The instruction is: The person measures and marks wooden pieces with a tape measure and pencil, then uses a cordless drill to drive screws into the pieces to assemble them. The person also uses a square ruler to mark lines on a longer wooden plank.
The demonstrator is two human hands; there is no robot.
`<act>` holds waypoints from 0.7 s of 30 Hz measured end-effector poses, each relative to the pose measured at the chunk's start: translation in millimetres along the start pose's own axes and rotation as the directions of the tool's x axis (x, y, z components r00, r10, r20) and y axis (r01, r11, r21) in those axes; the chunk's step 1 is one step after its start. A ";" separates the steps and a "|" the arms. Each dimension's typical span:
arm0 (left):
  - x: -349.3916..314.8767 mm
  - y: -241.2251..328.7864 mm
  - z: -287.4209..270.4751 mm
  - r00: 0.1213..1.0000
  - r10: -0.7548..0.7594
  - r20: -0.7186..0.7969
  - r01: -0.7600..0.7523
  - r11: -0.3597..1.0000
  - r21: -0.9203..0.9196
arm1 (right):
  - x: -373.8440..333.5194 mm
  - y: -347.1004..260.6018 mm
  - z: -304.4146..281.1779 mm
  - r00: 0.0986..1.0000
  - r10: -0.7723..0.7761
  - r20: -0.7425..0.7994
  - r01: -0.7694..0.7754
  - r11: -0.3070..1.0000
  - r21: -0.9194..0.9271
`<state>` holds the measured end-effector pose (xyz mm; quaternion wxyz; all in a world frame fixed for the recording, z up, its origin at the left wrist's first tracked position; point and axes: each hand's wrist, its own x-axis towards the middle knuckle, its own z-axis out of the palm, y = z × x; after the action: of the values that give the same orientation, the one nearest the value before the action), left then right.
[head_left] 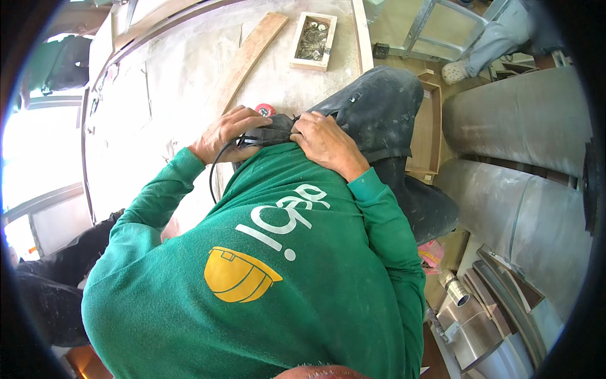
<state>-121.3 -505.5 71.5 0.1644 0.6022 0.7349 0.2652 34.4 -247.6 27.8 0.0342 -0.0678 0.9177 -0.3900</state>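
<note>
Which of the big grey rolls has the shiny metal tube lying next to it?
The lower grey roll, the one nearer the person's knee. The shiny metal tube lies just below it. The upper grey roll lies farther away, toward another person's white shoe.

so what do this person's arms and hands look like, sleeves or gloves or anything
Both arms wear long green sleeves with ribbed cuffs at the wrists, part of a green sweatshirt with white lettering and a yellow hard-hat emblem. The left hand and right hand are bare: no gloves, and no rings or watch visible.
</note>
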 end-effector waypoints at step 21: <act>-13.8 -28.4 22.1 0.901 -0.427 0.073 0.361 0.647 -0.672 | 1.9 -21.8 -5.4 0.997 0.075 -0.035 -0.067 0.981 0.181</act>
<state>-128.5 -518.4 35.9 0.3895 0.3145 0.7091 0.4965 34.0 -259.1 47.2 0.0352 -0.0235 0.8812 -0.4709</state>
